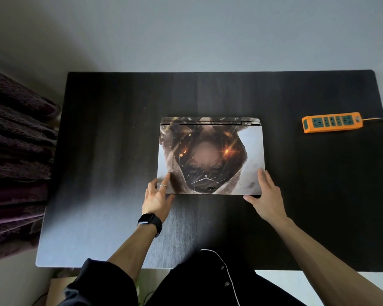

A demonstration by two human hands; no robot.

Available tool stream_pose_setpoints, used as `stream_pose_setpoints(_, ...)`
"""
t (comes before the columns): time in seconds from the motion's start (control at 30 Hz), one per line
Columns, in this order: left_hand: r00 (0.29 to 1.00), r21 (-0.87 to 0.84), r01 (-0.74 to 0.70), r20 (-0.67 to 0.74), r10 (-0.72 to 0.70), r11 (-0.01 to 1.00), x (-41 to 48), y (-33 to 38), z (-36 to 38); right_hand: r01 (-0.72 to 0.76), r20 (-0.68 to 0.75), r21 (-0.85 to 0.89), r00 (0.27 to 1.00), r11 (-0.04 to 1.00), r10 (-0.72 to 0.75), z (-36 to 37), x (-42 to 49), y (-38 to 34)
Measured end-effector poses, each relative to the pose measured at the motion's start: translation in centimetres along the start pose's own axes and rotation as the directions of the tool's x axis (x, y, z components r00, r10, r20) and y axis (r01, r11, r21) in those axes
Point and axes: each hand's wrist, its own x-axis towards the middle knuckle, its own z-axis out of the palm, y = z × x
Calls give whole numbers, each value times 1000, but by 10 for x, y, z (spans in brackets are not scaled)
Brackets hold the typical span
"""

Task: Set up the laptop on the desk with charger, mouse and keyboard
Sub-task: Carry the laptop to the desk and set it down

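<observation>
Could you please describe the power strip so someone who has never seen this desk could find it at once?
Start from the big dark mat under the closed laptop. Right of the laptop, near the mat's right edge, lies the power strip. It alone is bright orange, with green sockets.

No legible text anywhere; small mark (pixel 206 176) on laptop lid (pixel 210 155), possibly logo, too small to read.
</observation>
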Motion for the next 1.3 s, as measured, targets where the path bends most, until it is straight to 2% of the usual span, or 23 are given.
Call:
stream_pose_setpoints(0.47,998,192,-50,-29,56,980,6,-12,-2,19,-66,-31,998,999,-21,2,-1,4)
stream_pose_setpoints(0.63,999,140,-24,-36,30,990,6,-8,-1,27,-100,-4,995,1000,-27,-1,-5,2)
stream_pose_setpoints(1.17,998,227,-33,-44,44,973,10,-7,3,-8,-128,7,992,1000,9,-7,-10,-5)
stream_pose_setpoints(1.3,996,168,-21,-76,35,986,6,-8,10,-23,-110,17,994,1000,25,-8,-11,-4)
